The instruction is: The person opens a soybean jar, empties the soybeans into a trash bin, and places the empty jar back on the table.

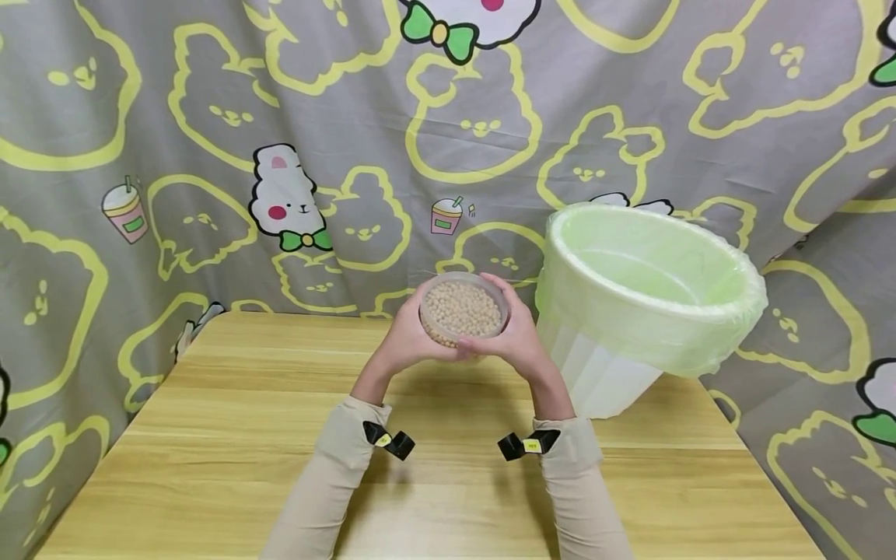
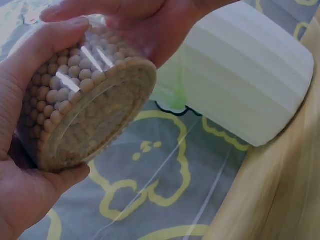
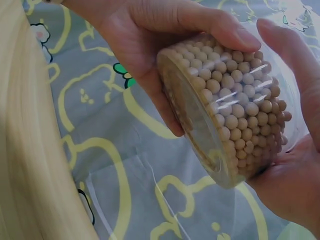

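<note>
Both hands hold a clear round tub (image 1: 463,309) filled with small round beige beans that look like soybeans. It is raised above the table. My left hand (image 1: 413,334) grips its left side, and my right hand (image 1: 516,336) grips its right side, with the thumbs at the near side. In the left wrist view, the tub (image 2: 92,100) shows its underside with beans up the wall, and left fingers curl beneath the bottom edge. From the right wrist, the tub (image 3: 227,105) appears between the right hand (image 3: 295,185) and the left hand (image 3: 145,40).
To the right of the hands stands a white ribbed bin (image 1: 605,381) lined with a pale green bag (image 1: 630,327) folded over its rim. Beneath is a wood-grain table (image 1: 245,420). A grey patterned curtain (image 1: 364,117) hangs behind it.
</note>
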A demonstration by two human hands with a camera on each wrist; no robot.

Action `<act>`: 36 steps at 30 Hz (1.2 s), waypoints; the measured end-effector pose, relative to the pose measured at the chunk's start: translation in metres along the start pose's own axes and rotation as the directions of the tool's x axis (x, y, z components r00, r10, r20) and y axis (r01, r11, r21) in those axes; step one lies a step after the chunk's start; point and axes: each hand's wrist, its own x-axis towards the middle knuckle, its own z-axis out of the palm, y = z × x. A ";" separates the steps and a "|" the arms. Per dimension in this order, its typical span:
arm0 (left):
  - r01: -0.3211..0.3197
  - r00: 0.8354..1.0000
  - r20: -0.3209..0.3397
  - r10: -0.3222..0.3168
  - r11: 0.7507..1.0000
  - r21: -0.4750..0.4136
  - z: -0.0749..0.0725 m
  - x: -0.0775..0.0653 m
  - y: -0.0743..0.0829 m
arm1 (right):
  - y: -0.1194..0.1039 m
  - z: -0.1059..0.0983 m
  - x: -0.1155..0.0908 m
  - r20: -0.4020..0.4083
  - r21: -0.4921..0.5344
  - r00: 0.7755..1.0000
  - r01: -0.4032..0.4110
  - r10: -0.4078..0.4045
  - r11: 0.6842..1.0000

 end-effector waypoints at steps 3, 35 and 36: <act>-0.007 1.000 -0.027 0.007 1.000 0.013 0.002 0.000 0.001 | -0.002 0.001 0.000 -0.003 0.025 1.000 -0.007 0.007 1.000; 0.029 1.000 0.005 -0.030 0.990 0.136 0.002 -0.001 0.000 | -0.009 0.004 -0.003 -0.029 -0.167 0.999 -0.023 0.019 0.986; 0.027 1.000 0.013 -0.029 0.990 0.135 0.002 -0.001 -0.001 | -0.009 0.003 -0.003 -0.027 -0.176 0.999 -0.024 0.019 0.984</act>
